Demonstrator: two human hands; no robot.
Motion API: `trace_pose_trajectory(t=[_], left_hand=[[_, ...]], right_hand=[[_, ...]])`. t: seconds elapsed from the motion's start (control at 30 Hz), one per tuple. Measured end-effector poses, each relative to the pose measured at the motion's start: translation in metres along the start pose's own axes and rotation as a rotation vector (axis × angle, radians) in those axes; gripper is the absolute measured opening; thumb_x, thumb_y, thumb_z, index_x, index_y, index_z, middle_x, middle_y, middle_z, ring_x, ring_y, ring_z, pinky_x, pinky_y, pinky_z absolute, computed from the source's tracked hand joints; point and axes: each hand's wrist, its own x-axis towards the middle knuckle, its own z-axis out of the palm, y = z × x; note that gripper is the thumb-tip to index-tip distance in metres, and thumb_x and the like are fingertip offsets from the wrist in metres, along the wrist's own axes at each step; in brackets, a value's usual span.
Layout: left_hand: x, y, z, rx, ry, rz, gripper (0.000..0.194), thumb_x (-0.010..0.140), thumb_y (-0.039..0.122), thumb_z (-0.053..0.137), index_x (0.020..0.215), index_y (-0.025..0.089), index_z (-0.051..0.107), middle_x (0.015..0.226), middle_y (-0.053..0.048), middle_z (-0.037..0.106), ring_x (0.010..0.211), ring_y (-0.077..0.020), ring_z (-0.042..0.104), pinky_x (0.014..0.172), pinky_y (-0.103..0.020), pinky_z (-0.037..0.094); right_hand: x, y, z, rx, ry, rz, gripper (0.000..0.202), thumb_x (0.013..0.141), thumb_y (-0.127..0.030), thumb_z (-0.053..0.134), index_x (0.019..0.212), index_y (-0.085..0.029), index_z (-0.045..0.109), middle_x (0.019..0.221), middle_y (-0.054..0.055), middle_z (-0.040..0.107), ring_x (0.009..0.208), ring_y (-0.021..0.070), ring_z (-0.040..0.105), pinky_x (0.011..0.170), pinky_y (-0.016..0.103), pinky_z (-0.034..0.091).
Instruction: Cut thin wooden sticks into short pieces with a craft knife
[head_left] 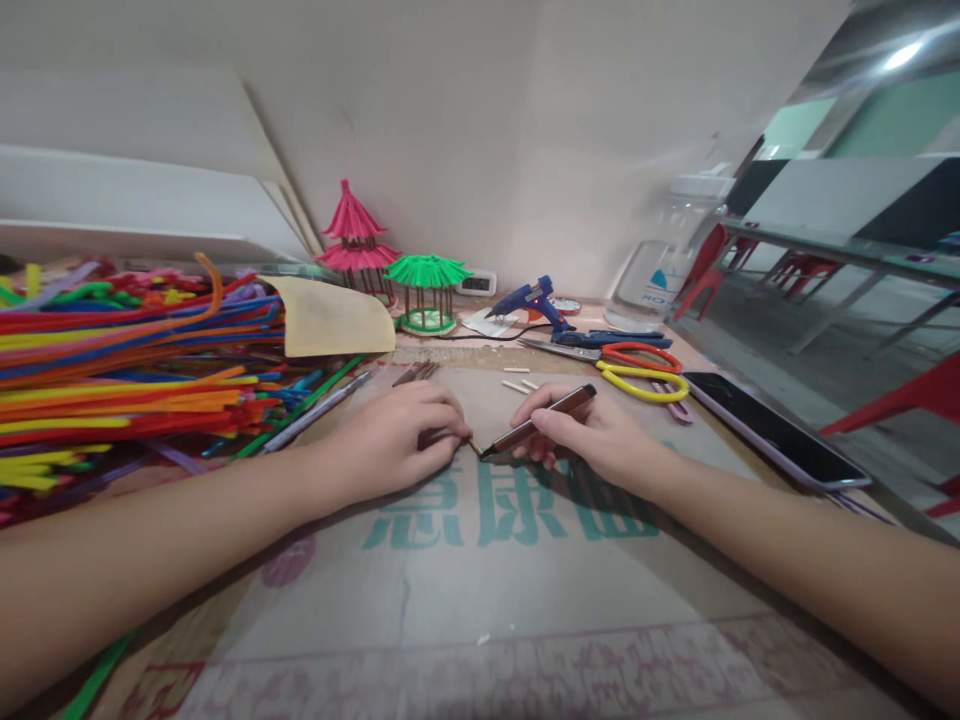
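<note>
Between the closed fingertips of my left hand [412,435] is a short thin stick [475,447], its free end pointing right. My right hand [581,435] grips a brown marker pen [541,418], whose dark tip meets or nearly meets the end of the stick. Both hands rest low over a grey printed sheet [450,590]. Just beyond them lie a few short pale sticks [516,386], and behind my left hand several short brown sticks [416,372].
Bundles of coloured pipe cleaners [135,370] fill the left side. At the back stand a pink pagoda model [356,235], a green-roofed pavilion model [426,290], a blue glue gun [536,300] and a clear bottle [649,270]. Scissors [637,370] and a phone [776,425] lie right.
</note>
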Motion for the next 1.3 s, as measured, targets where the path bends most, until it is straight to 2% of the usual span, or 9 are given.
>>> trace_pose_trajectory(t=[0.17, 0.37, 0.57, 0.8, 1.17, 1.3], left_hand=[[0.0006, 0.0008, -0.0004, 0.007, -0.002, 0.001, 0.020, 0.095, 0.019, 0.054, 0.095, 0.019, 0.073, 0.100, -0.005, 0.072, 0.094, -0.0193, 0.066, 0.086, -0.031, 0.050], [-0.0009, -0.0014, 0.0009, 0.011, -0.016, 0.009, 0.023, 0.095, 0.018, 0.053, 0.101, 0.020, 0.075, 0.104, -0.006, 0.071, 0.097, -0.0195, 0.066, 0.088, -0.032, 0.050], [-0.0017, -0.0020, 0.0009, 0.004, -0.016, 0.014, 0.023, 0.095, 0.017, 0.052, 0.102, 0.020, 0.074, 0.105, -0.006, 0.069, 0.097, -0.0193, 0.065, 0.088, -0.032, 0.050], [-0.0016, -0.0030, 0.0022, 0.007, -0.017, 0.004, 0.023, 0.095, 0.017, 0.054, 0.103, 0.019, 0.075, 0.105, -0.006, 0.069, 0.098, -0.0202, 0.065, 0.089, -0.032, 0.050], [-0.0016, -0.0030, 0.0021, 0.009, -0.025, -0.003, 0.024, 0.096, 0.018, 0.053, 0.104, 0.020, 0.075, 0.107, -0.006, 0.069, 0.100, -0.0193, 0.065, 0.091, -0.032, 0.049], [-0.0015, -0.0022, 0.0019, 0.005, -0.023, -0.001, 0.024, 0.096, 0.018, 0.052, 0.103, 0.019, 0.075, 0.106, -0.006, 0.069, 0.099, -0.0192, 0.065, 0.090, -0.032, 0.049]], right_hand=[[0.0005, -0.0011, 0.0006, -0.016, 0.006, 0.008, 0.026, 0.089, -0.045, 0.067, 0.098, -0.020, 0.066, 0.085, 0.005, 0.077, 0.060, 0.0136, 0.063, 0.051, 0.025, 0.049], [0.0003, -0.0008, 0.0000, -0.023, 0.002, 0.022, 0.024, 0.089, -0.043, 0.066, 0.092, -0.019, 0.066, 0.073, 0.003, 0.073, 0.060, 0.0136, 0.064, 0.053, 0.024, 0.049], [0.0003, -0.0003, 0.0003, 0.011, 0.000, -0.006, 0.023, 0.091, -0.042, 0.064, 0.097, -0.020, 0.066, 0.082, 0.005, 0.076, 0.060, 0.0122, 0.062, 0.052, 0.023, 0.049], [0.0003, 0.0003, -0.0014, 0.011, -0.016, 0.019, 0.024, 0.090, -0.042, 0.065, 0.093, -0.019, 0.066, 0.078, 0.005, 0.076, 0.060, 0.0123, 0.063, 0.052, 0.023, 0.049], [0.0004, 0.0015, -0.0021, 0.034, -0.035, -0.025, 0.027, 0.089, -0.046, 0.067, 0.088, -0.019, 0.066, 0.071, 0.003, 0.073, 0.059, 0.0132, 0.064, 0.054, 0.024, 0.050], [0.0009, 0.0025, -0.0019, 0.025, -0.016, -0.042, 0.029, 0.089, -0.048, 0.067, 0.092, -0.020, 0.066, 0.076, 0.004, 0.075, 0.059, 0.0135, 0.064, 0.054, 0.025, 0.051]])
